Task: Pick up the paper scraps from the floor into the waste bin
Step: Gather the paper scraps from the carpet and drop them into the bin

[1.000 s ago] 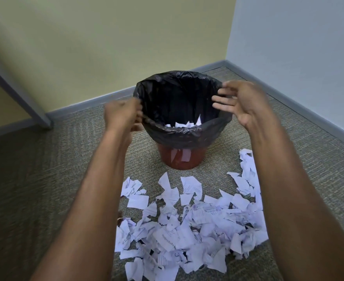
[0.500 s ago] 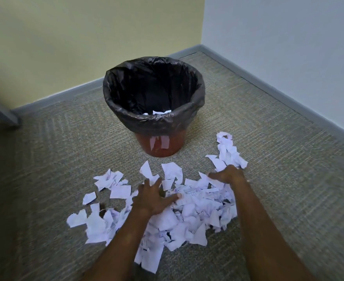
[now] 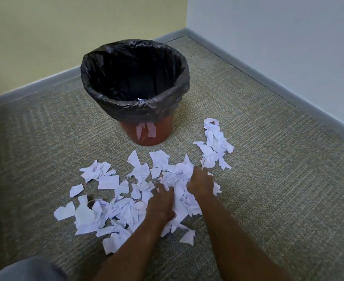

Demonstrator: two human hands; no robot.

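Carpet (image 3: 268,179), grey-green weave, in a room corner: yellow wall (image 3: 65,37) on the left, pale wall (image 3: 288,47) on the right, grey skirting (image 3: 248,69) along both.

Both hands are down in the pile, close together, bare forearms reaching in from the bottom edge.
- Left hand (image 3: 160,207): palm down, fingers dug into the paper, fingertips (image 3: 158,189) just showing. Blurred; cannot tell whether it grips anything.
- Right hand (image 3: 200,184): just ahead and right of the left, knuckles up, fingers curled into a bunched clump of paper.
- A ridge of paper is heaped between the two hands.

Scraps (image 3: 126,211): torn white pieces, some with faint print, spread on the carpet in front of the bin. The thickest part lies under and left of the hands. Loose singles lie at the left edge and toward the bin. A smaller string of pieces (image 3: 215,142) sits apart to the right, beside the bin's base.

Bin (image 3: 153,136): red-brown, upright, beyond the pile and near the corner. A black liner (image 3: 126,110) is folded over its rim. One white bit (image 3: 141,100) shows inside at the near rim; the rest of the inside is dark.

Grey cloth (image 3: 25,268) shows at the bottom left edge, blurred.
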